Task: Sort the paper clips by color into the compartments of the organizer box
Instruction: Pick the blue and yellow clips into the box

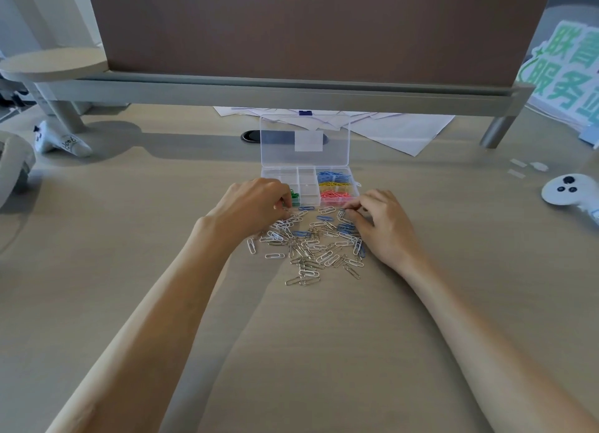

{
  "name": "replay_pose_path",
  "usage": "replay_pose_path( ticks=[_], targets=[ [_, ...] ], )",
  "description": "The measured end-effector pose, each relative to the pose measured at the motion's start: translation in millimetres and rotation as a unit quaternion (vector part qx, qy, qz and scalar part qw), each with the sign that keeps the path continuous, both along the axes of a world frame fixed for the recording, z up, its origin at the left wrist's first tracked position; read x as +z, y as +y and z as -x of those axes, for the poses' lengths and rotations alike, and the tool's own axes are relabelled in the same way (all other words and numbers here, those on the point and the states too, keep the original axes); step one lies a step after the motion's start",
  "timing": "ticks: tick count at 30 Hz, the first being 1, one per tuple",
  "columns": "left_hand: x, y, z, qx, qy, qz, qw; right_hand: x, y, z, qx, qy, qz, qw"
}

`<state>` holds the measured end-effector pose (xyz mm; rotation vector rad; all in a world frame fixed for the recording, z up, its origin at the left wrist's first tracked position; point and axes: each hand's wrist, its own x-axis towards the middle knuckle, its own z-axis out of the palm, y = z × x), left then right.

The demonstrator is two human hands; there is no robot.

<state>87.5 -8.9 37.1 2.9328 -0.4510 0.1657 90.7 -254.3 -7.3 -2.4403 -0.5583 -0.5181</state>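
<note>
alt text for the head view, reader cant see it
A person's left hand and right hand finger a pile of silver and blue paper clips on a desk, before an open organizer box holding blue, yellow, pink and green clips.

The counter (136, 270) under both hands is pale wood-grain laminate, smooth and matt. Between the left hand (256, 202) and the right hand (385, 225), the loose paper clips (308, 248) are thin wire, some bare shiny metal, others coated white or blue. Just beyond the hands, the organizer box (275, 154) is clear glossy plastic. Behind it lie matt white paper sheets (398, 134). Well right of the right hand is a smooth white plastic controller (564, 189).
</note>
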Motion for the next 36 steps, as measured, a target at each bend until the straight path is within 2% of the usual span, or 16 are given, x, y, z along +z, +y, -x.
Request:
replay_pose_path(
  ticks=[4, 10, 17, 19, 23, 25, 32, 36],
  targets=[
    [4, 3, 0, 0.007, 0.002, 0.005, 1.000, 7, 12, 0, 0.054, 0.009, 0.024, 0.998],
    [7, 7, 1, 0.009, 0.015, -0.013, 1.000, 21, 24, -2, 0.045, 0.036, 0.130, 0.990],
    [8, 6, 3, -0.006, 0.013, -0.004, 1.000, 32, 31, -6, 0.055, 0.062, 0.191, 0.978],
    [10, 6, 4, -0.007, 0.005, 0.020, 1.000, 32, 31, -3, 0.063, 0.051, 0.162, 0.984],
    [11, 0, 3, -0.025, 0.012, 0.100, 0.995, 34, 34, 5, 0.087, 0.085, 0.007, 0.993],
    [11, -6, 3, -0.042, 0.017, 0.128, 0.991, 35, 36, 7, 0.095, 0.095, -0.035, 0.990],
    [8, -21, 5, -0.076, 0.020, 0.177, 0.981, 32, 33, 9, 0.095, 0.076, -0.037, 0.992],
    [12, -18, 7, -0.068, 0.068, 0.105, 0.990, 24, 22, 16, 0.046, 0.060, -0.054, 0.996]
  ],
)
